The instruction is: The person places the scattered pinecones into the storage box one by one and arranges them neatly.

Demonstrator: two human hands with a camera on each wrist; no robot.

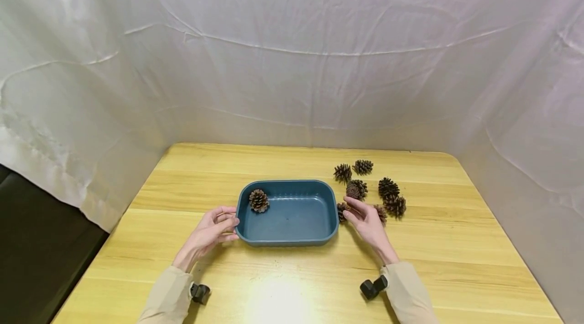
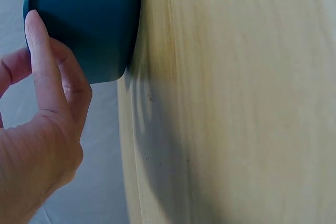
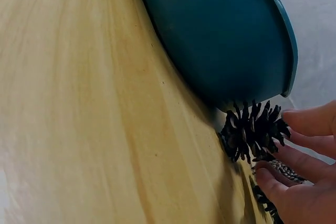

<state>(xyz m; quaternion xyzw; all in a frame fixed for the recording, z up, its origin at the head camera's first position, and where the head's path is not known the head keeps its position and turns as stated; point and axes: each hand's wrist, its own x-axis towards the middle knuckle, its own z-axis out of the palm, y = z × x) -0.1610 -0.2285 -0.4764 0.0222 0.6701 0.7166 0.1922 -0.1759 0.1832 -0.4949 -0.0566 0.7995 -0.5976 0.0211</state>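
The left hand (image 1: 206, 234) is loosely spread, fingertips on the near end of the blue tray (image 1: 296, 218), maybe to keep it still. One cone (image 1: 258, 201) sits inside, close to that hand. The right hand's (image 1: 368, 225) fingers are apart and bent beside a dark pine cone (image 3: 254, 132); I can't tell if they pinch it. Another cone (image 1: 380, 214) is partly hidden behind this hand.

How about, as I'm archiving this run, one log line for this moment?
left hand: touching blue tray; right hand: at pine cone beside tray, grip unclear; tray: one cone inside; table: more cones right of tray
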